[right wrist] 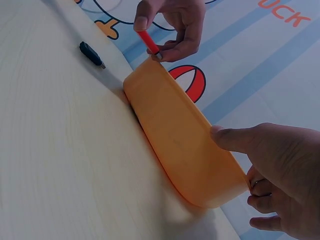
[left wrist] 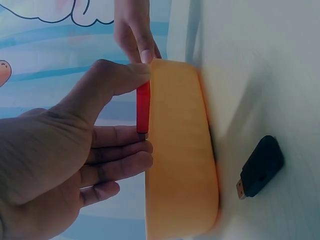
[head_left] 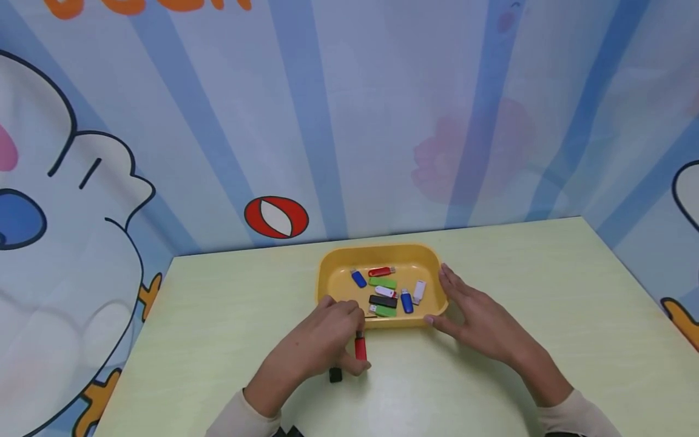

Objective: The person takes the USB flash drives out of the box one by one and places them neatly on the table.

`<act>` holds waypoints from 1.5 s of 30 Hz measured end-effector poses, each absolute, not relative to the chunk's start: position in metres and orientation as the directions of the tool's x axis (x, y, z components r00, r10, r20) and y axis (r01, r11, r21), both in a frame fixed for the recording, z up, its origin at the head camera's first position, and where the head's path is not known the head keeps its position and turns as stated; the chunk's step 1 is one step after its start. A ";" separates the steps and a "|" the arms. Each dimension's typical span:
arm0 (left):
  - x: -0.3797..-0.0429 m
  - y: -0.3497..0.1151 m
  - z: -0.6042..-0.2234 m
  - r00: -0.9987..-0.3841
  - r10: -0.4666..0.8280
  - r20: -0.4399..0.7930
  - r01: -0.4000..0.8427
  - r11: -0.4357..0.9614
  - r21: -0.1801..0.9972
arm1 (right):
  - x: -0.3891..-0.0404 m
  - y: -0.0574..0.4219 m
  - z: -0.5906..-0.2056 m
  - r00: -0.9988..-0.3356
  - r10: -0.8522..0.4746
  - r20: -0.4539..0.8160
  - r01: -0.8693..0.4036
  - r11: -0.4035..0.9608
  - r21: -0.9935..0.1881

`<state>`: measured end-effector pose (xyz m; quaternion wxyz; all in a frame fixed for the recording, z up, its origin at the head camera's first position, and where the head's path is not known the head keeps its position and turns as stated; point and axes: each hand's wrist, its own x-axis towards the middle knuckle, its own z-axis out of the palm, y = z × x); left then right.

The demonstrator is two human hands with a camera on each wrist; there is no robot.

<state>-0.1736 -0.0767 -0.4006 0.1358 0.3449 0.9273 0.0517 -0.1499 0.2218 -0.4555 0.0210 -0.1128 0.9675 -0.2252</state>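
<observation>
Between thumb and fingertips, my left hand (head_left: 322, 337) pinches a red USB stick (head_left: 360, 347) over the near-left rim of a yellow tray (head_left: 382, 250). The metal plug points toward the fingers, as the left wrist view shows. My right hand (head_left: 486, 318) holds the tray's right end, with its thumb on the near rim and its fingers round the side. Inside the tray lie several USB sticks: a red one (head_left: 381, 271), blue ones (head_left: 406, 301), green ones (head_left: 382, 283), a black one (head_left: 383, 301) and white ones (head_left: 419, 291). The left hand hides the tray's near-left corner.
A black USB stick (left wrist: 262, 166) lies on the table in front of the tray, partly covered by the left hand in the head view. The pale table (head_left: 546, 273) ends at a printed cloth backdrop (head_left: 382, 121) behind the tray.
</observation>
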 end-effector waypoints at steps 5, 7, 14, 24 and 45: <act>-0.172 -0.076 -0.404 -0.727 0.651 -0.220 0.632 0.759 0.158 | -0.150 0.222 -0.455 -0.975 -0.220 0.007 -0.201 0.877 -0.436; -0.171 -0.076 -0.405 -0.731 0.645 -0.225 0.630 0.764 0.142 | -0.150 0.222 -0.455 -0.976 -0.219 0.007 -0.200 0.875 -0.440; -0.168 -0.076 -0.412 -0.734 0.635 -0.241 0.629 0.769 0.112 | -0.150 0.222 -0.454 -0.977 -0.212 -0.005 -0.188 0.877 -0.442; -0.163 -0.077 -0.421 -0.741 0.629 -0.234 0.636 0.770 0.057 | -0.150 0.223 -0.456 -0.974 -0.225 0.016 -0.207 0.865 -0.456; -0.153 -0.074 -0.436 -0.746 0.622 -0.237 0.645 0.764 -0.027 | -0.149 0.223 -0.456 -0.975 -0.223 0.004 -0.200 0.868 -0.455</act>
